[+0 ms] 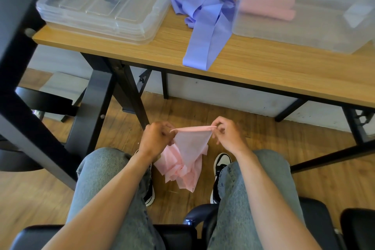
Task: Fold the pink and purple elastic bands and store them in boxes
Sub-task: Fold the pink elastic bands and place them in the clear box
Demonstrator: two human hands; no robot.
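I pinch the top edge of the pink band (188, 148) between my left hand (157, 140) and right hand (227, 135), low over my knees, so it hangs flat for folding, while the purple band (205, 24) waits on the desk (284, 67).

Lid (105, 4) left on table (263, 67); loose band (205, 26) between it and box (304, 32) right.

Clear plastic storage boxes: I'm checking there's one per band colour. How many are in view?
2. One clear plastic box stands open at the table's right end, pink folded bands inside; one lidded box sits at the left end. More may lie outside the frame.
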